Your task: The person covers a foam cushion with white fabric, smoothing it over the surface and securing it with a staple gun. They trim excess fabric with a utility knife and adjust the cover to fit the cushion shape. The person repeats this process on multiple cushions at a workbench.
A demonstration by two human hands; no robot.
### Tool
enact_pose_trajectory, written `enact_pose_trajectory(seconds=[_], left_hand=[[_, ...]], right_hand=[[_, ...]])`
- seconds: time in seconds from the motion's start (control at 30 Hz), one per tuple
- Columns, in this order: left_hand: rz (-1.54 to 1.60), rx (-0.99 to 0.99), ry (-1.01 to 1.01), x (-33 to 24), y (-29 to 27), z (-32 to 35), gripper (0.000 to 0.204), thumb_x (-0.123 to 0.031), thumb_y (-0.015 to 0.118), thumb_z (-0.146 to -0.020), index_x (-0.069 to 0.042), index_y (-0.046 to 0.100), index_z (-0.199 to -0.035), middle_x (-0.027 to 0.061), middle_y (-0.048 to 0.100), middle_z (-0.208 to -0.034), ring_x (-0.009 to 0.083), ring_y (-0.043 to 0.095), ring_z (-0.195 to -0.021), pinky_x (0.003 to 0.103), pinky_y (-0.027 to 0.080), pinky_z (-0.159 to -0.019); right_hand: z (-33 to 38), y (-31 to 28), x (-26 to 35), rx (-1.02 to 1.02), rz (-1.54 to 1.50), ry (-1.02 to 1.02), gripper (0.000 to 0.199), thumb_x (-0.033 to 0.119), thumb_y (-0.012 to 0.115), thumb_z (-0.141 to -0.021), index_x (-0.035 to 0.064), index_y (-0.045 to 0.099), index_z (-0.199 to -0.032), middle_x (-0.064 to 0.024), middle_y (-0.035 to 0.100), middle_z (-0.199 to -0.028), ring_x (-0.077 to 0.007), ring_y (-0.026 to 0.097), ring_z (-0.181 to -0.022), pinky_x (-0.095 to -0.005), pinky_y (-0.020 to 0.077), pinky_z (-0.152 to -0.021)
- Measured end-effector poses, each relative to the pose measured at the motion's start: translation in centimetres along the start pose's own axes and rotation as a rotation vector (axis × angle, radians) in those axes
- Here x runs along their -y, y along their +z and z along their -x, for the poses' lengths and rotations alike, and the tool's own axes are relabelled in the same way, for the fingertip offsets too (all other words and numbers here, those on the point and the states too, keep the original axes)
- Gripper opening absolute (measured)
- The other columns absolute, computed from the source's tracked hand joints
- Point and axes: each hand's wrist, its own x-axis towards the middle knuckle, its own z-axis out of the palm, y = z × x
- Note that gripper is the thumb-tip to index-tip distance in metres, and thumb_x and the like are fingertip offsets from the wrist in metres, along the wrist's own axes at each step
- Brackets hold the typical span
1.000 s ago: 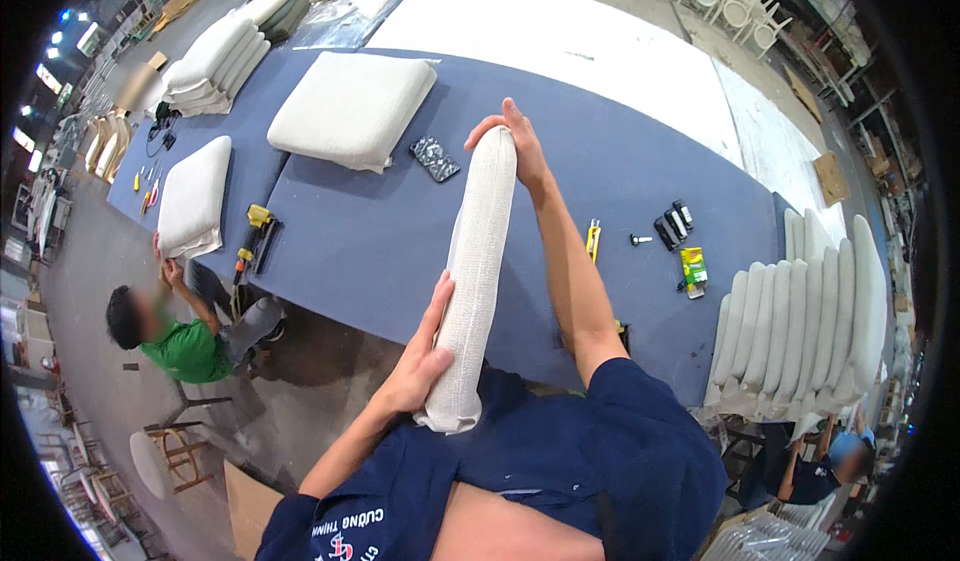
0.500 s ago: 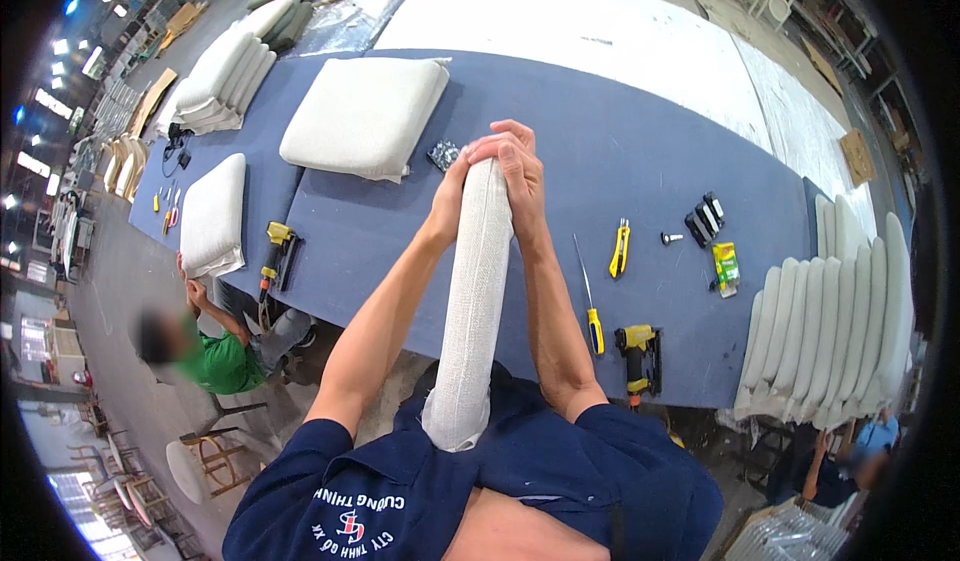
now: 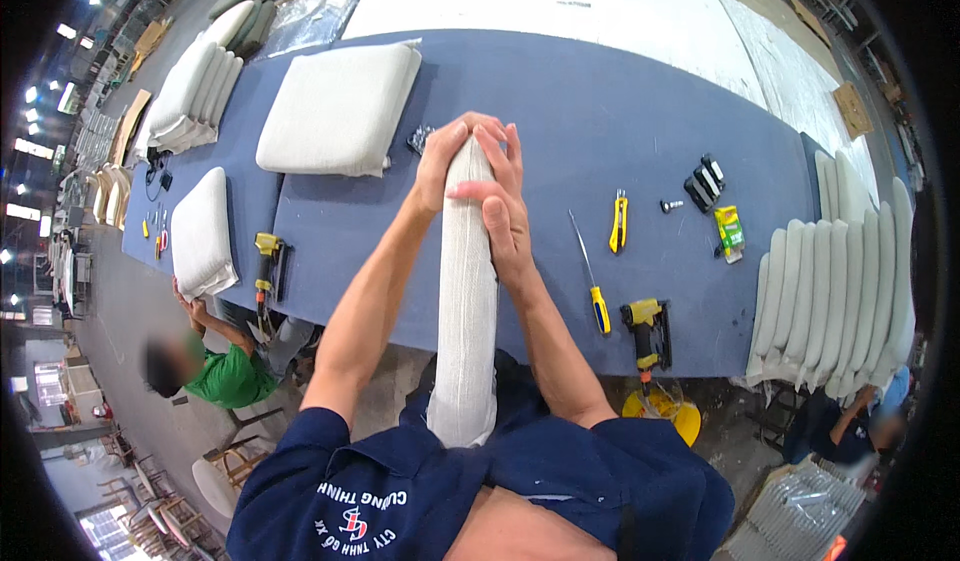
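A pale grey fabric-covered seat cushion [image 3: 467, 311] stands on edge in front of me, its narrow side facing up and its near end against my shirt. My left hand [image 3: 440, 166] grips the far end from the left, fingers curled over the corner. From the right, my right hand [image 3: 508, 211] holds the same end, with one finger lying across the narrow side. The cushion's broad faces are turned away from view. Just beyond my left hand lies a small dark packet [image 3: 419, 140], partly hidden.
Another cushion [image 3: 330, 111] lies flat on the blue table [image 3: 590, 111]. On the right are a screwdriver [image 3: 597, 296], yellow cutter [image 3: 619, 223], staple gun [image 3: 648, 331] and a row of cushions [image 3: 825, 291]. A co-worker in green [image 3: 232, 371] handles a cushion [image 3: 203, 231] at left.
My right hand has shifted its grip, and a finger now crosses the cushion's narrow side. The view has tilted slightly, so the table's things appear displaced.
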Motion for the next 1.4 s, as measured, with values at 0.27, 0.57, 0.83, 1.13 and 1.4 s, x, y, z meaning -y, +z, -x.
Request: enact_pose_trajectory(seconds=[0.27, 0.57, 0.83, 1.13, 1.4], left_hand=[[-0.215, 0.255, -0.148, -1.9, -2.0, -2.6, 0.051, -0.039, 0.039, -0.106, -0.001, 0.069, -0.089, 0.0067, 0.064, -0.079, 0.0154, 0.058, -0.074, 0.032, 0.048, -0.073], [-0.28, 0.23, -0.384, -1.9, -1.8, -4.1, 0.048, -0.04, 0.041, -0.102, -0.003, 0.067, -0.088, 0.0075, 0.066, -0.084, 0.0171, 0.062, -0.078, 0.035, 0.05, -0.072], [-0.121, -0.147, -0.443, -2.5, -1.1, -2.4, 0.064, -0.058, 0.034, -0.109, -0.003, 0.062, -0.125, 0.0138, 0.069, -0.108, 0.0217, 0.066, -0.091, 0.038, 0.057, -0.081], [0.095, -0.234, -0.418, -2.1, -1.7, -2.0, 0.058, -0.061, 0.035, -0.111, -0.009, 0.062, -0.113, 0.0109, 0.067, -0.104, 0.0252, 0.066, -0.115, 0.039, 0.057, -0.099], [0.029, -0.08, -0.052, -2.5, -2.9, 0.8, 0.063, -0.038, 0.029, -0.114, 0.002, 0.074, -0.096, 0.0184, 0.073, -0.111, 0.0322, 0.064, -0.123, 0.045, 0.047, -0.107]], right_hand=[[-0.9, -1.4, 1.5, 0.132, 0.246, -0.032, 0.054, 0.048, 0.032, -0.114, 0.0155, 0.067, -0.139, -0.0155, 0.028, -0.173, -0.0406, 0.009, -0.163, -0.058, 0.0114, -0.128], [-13.9, -4.7, -1.7, 0.148, 0.011, -0.081, 0.068, 0.054, 0.035, -0.113, 0.004, 0.08, -0.112, -0.017, 0.069, -0.137, -0.0305, 0.056, -0.139, -0.0462, 0.0388, -0.118], [-12.0, 1.3, -2.8, 0.23, 0.22, -0.194, 0.066, 0.05, 0.026, -0.114, 0.0186, 0.084, -0.115, -0.0017, 0.077, -0.128, -0.0279, 0.053, -0.141, -0.0523, 0.0187, -0.125], [-7.2, 1.0, 0.8, 0.277, 0.226, -0.183, 0.073, 0.041, 0.023, -0.112, 0.0118, 0.082, -0.082, -0.0047, 0.078, -0.118, -0.0304, 0.047, -0.146, -0.0538, 0.0135, -0.128], [-0.6, 1.7, 5.2, 0.356, 0.088, -0.222, 0.034, 0.028, 0.044, -0.084, 0.0129, 0.063, -0.059, -0.0036, 0.063, -0.073, -0.0256, 0.06, -0.104, -0.053, 0.0262, -0.121]])
